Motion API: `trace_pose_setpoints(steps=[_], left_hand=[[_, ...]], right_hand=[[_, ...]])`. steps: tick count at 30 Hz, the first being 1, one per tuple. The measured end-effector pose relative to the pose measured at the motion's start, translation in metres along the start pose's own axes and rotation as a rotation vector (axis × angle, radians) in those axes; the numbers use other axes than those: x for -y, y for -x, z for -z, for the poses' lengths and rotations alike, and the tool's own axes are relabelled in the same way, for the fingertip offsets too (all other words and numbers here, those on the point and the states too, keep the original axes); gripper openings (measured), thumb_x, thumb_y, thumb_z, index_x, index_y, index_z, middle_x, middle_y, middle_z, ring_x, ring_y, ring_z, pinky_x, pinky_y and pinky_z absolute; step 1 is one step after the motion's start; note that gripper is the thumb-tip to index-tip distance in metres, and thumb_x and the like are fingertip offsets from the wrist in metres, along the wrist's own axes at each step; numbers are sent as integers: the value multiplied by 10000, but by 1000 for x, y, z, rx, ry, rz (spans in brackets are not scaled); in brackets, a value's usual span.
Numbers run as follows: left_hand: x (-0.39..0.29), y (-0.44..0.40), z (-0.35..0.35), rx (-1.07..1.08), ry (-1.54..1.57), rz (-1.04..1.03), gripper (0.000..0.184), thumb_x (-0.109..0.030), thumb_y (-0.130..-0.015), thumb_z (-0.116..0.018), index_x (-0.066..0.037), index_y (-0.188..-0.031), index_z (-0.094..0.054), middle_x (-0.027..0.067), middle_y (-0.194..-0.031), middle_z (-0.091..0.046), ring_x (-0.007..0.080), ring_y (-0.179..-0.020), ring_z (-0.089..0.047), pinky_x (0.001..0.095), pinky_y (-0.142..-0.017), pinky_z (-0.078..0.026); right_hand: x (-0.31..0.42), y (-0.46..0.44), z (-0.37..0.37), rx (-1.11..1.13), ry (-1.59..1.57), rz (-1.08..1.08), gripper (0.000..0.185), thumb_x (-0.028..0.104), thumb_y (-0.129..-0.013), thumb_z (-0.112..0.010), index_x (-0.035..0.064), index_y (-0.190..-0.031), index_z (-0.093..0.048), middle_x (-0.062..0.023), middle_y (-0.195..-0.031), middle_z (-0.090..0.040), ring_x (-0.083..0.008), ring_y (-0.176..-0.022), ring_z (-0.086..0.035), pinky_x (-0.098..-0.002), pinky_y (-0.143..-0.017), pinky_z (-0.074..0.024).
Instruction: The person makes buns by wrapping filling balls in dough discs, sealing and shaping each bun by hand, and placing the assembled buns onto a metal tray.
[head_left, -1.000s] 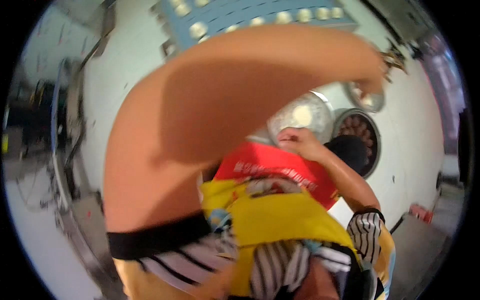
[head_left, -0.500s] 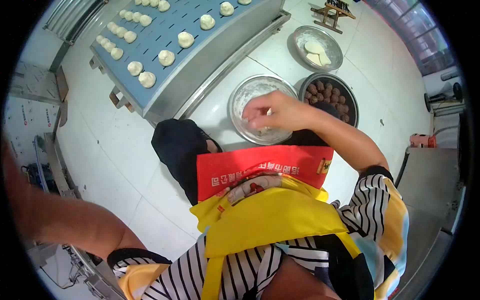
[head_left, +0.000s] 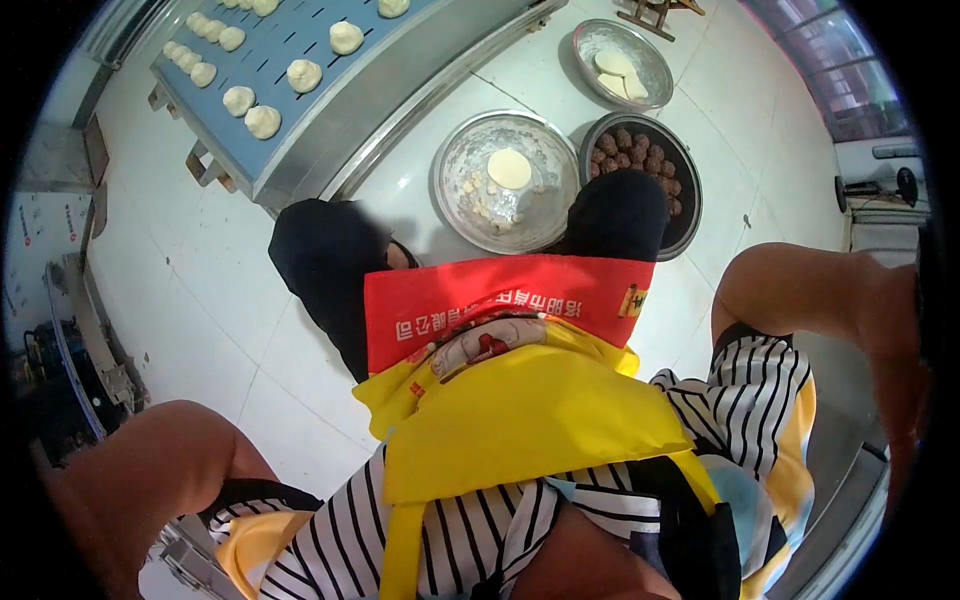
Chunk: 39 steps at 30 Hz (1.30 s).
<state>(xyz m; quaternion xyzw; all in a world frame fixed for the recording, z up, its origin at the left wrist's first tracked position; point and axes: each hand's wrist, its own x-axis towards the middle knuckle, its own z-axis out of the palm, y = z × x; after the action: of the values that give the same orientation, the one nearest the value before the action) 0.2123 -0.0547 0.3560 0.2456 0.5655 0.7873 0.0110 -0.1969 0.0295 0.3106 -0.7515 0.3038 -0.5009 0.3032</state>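
Neither of my hands shows; both forearms bend up at the left and right edges of the view, and the hands are cut off or dark. In front of my knees a metal bowl [head_left: 463,205] dusted with flour stands on the floor, holding a flat round dough piece [head_left: 509,169] and small crumbs. Beside it, partly behind my knee, a dark-rimmed basin [head_left: 688,222] holds several brown balls [head_left: 640,152]. Farther back, another metal bowl [head_left: 652,62] contains flat pale dough pieces [head_left: 613,63].
A blue slotted tray [head_left: 270,62] on a metal frame stands at the upper left with several white dough balls [head_left: 304,75]. A wooden stool [head_left: 650,16] is at the top. Metal equipment lines the left side. A red and yellow apron [head_left: 520,420] covers my lap.
The hand that was over the floured bowl has left it, and the flat round dough piece shows there. Both arms are now raised at the sides. The view has shifted slightly.
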Motion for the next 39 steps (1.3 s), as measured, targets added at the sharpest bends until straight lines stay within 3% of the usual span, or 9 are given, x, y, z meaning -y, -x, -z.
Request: trace_pose_setpoints(steps=[6,11,15,21,25,32,35,38,39], left_hand=[[62,-33,54,-170,-806,134,263,-234,-952,-430,17,-1007,-489,163,-921,-532,261,-662,-599,329,-591,-525],[88,-26,109,-228,-1104,247,261,-232,-945,-447,11,-1034,-486,154,-937,-534,251,-665,-600,315,-581,-523],[62,-23,156,-289,-1209,267,265,-231,-940,-460,6,-1056,-484,147,-950,-535,243,-667,-601,304,-573,-521],[71,-32,163,-289,-1345,347,277,-228,-932,-479,-1,-1089,-480,136,-970,-538,231,-670,-602,287,-561,-518],[70,-35,168,-310,-1453,349,289,-227,-926,-493,-5,-1110,-478,129,-983,-540,223,-673,-603,276,-553,-517],[68,-34,160,-339,-1546,310,317,-224,-916,-515,-13,-1149,-474,117,-1006,-543,209,-677,-605,257,-539,-513],[71,-35,147,-359,-1613,199,331,-223,-912,-525,-17,-1165,-472,112,-1016,-544,203,-679,-605,249,-533,-512],[50,-40,131,-261,-1627,175,346,-222,-908,-535,-20,-1182,-470,107,-1025,-545,197,-680,-606,240,-527,-511],[40,-29,114,-251,-1661,137,351,-222,-907,-538,-21,-1187,-469,105,-1029,-546,195,-681,-606,238,-525,-510]], right_hand=[[-15,2,6,-48,257,-106,304,239,-875,-598,-17,-1039,-617,-85,-915,-635,-176,-814,-609,-302,-741,-494],[-50,17,-4,-126,288,-303,300,237,-887,-585,-14,-1048,-613,-84,-930,-636,-176,-823,-609,-306,-752,-494],[-88,-2,-9,-153,168,-440,296,235,-896,-574,-12,-1055,-610,-83,-942,-637,-176,-831,-609,-308,-760,-494],[-127,25,-70,-113,-68,-522,291,233,-909,-558,-8,-1065,-606,-82,-961,-638,-175,-842,-610,-312,-773,-494],[-146,-15,-124,87,-227,-439,288,231,-918,-548,-6,-1072,-604,-81,-973,-639,-175,-850,-610,-315,-782,-494],[-140,-53,-157,426,-373,-295,283,228,-934,-529,-1,-1085,-599,-79,-995,-641,-174,-863,-610,-319,-797,-494],[-121,-48,-173,602,-464,-239,281,227,-941,-521,1,-1090,-597,-78,-1004,-642,-174,-869,-611,-321,-803,-494],[-99,-46,-164,599,-616,-120,280,226,-947,-513,3,-1095,-595,-78,-1013,-642,-174,-875,-611,-323,-810,-494],[-98,-42,-167,544,-663,-176,279,225,-950,-511,3,-1097,-594,-78,-1016,-643,-173,-877,-611,-324,-812,-494]])
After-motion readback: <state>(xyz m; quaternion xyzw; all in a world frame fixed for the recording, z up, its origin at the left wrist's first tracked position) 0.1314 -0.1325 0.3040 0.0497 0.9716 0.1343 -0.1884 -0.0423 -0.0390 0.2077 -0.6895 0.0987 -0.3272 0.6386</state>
